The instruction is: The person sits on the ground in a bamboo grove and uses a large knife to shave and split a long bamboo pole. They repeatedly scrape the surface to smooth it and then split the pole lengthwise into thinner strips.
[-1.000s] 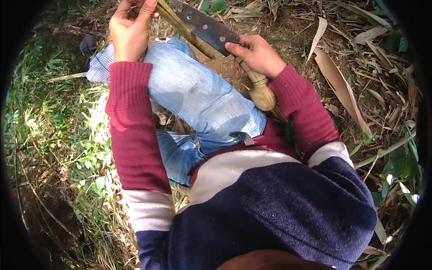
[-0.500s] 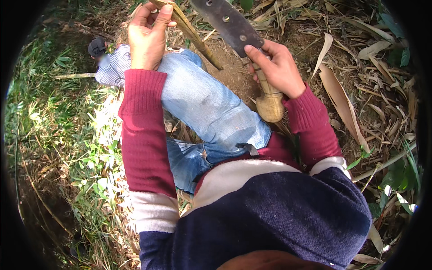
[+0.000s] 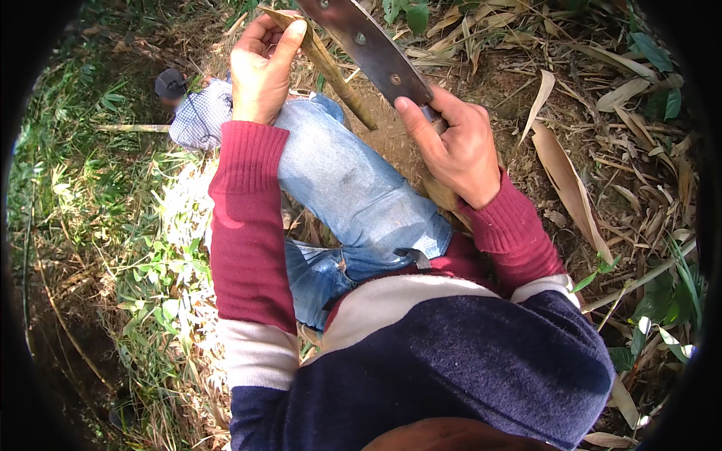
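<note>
1. Watching from afar through the head view, I see the left hand (image 3: pixel 259 79) raised beyond the lap, its forearm running nearly straight up the view in a maroon knitted cuff (image 3: pixel 250 161).
2. Lower and to the right, the right hand (image 3: pixel 465 146) turns its back toward me, forearm angled inward, thumb pointing forward along a large knife with a dark, hole-pierced metal blade and a wooden handle (image 3: pixel 376 59).
3. Against the frame a second ago, I notice the right hand has rolled over: the handle, plain to see then, is mostly covered, with only its rounded end showing. The blade met a narrow, yellowish-brown split strip (image 3: pixel 332 73) in view then; now ground shows between them.
4. My left grip is a pinch, thumb over curled fingers, closed on the strip near its upper end. The strip slants down rightward beside the faded blue jeans (image 3: pixel 346 165).
5. My right grip is wrapped around the handle, thumb pressed at the blade's base; the blade runs out of the top edge.
</note>
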A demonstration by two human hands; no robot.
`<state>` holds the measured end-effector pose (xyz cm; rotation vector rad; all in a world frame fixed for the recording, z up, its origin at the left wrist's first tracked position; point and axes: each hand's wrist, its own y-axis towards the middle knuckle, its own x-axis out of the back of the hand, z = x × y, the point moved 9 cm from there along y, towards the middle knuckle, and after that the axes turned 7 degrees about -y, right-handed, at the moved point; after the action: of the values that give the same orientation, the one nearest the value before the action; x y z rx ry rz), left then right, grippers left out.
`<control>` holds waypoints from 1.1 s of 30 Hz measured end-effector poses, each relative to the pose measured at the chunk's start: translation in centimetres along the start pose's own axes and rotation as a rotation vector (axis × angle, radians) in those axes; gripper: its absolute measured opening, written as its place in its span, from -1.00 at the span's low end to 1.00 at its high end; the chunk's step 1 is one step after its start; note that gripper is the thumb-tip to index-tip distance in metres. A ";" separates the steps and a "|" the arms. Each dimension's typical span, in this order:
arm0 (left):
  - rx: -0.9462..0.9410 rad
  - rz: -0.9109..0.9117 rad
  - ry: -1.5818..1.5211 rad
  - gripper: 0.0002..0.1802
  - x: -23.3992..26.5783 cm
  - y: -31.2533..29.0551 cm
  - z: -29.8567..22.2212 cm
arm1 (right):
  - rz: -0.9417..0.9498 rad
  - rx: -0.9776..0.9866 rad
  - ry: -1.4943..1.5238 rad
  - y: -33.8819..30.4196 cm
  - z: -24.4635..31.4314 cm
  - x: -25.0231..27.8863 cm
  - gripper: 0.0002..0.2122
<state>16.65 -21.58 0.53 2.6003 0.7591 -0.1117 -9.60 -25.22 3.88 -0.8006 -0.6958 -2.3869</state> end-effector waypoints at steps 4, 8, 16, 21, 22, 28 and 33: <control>-0.022 -0.014 0.009 -0.68 -0.1 0.0 -0.1 | -0.018 0.043 -0.021 0.4 1.4 0.2 -0.78; -0.020 -0.021 0.064 -0.67 0.0 0.0 -0.1 | -0.029 0.093 -0.016 0.6 2.3 0.3 -0.79; -0.025 -0.022 0.038 -0.66 0.1 0.0 -0.2 | -0.076 0.121 -0.054 1.0 2.8 0.1 -0.80; -0.034 -0.010 0.027 -0.66 -0.4 0.0 -0.4 | -0.072 0.120 -0.068 1.2 3.4 0.0 -0.80; -0.034 -0.008 0.032 -0.67 -0.4 0.0 -0.5 | -0.072 0.127 -0.086 1.2 3.4 -0.1 -0.80; -0.011 -0.024 0.086 -0.70 -0.3 -0.2 -0.6 | -0.102 0.165 -0.288 1.0 4.3 -0.2 -0.80; -0.025 -0.036 0.123 -0.72 -0.4 -0.2 -0.9 | -0.077 0.156 -0.405 0.9 4.7 -0.3 -0.81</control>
<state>16.15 -21.21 1.31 2.5892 0.8443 0.0479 -7.01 -22.93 7.20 -1.2233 -1.0746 -2.2200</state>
